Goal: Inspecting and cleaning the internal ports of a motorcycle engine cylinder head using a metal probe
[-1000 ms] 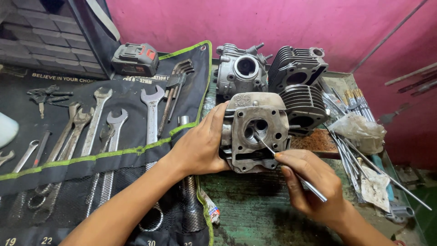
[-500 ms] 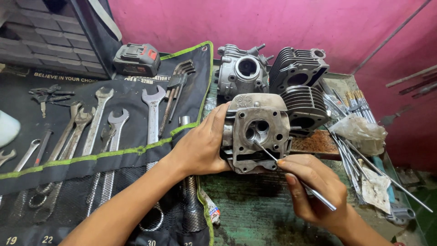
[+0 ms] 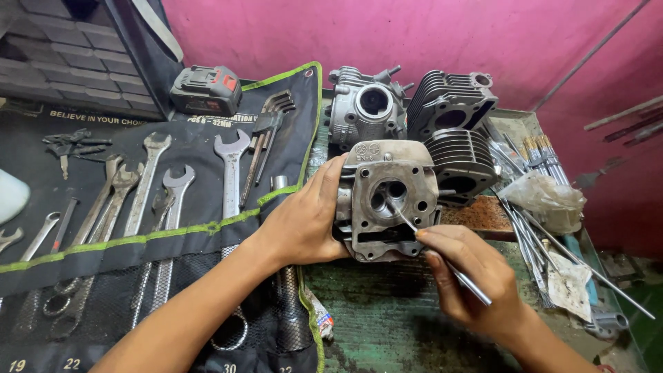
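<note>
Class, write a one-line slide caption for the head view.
Left hand steadies an engine cylinder head while right hand probes it with a thin metal tool.

Cylinder head [image 3: 390,200]: cast metal, dull grey, grimy matt. Thin rod [image 3: 442,259]: bright smooth steel. Wrenches [image 3: 231,173]: satin metal (scuffed). Tool roll [image 3: 173,238]: black cloth, green trim, mesh lower part. Finned cylinders [image 3: 459,131]: dark matt metal. Counter [image 3: 387,311]: rough, worn green paint.

Just sitting against a bright pink wall [image 3: 387,34], leaning on grey brick [image 3: 62,62] upper left, resting over a scuffed green table [image 3: 387,318].
</note>
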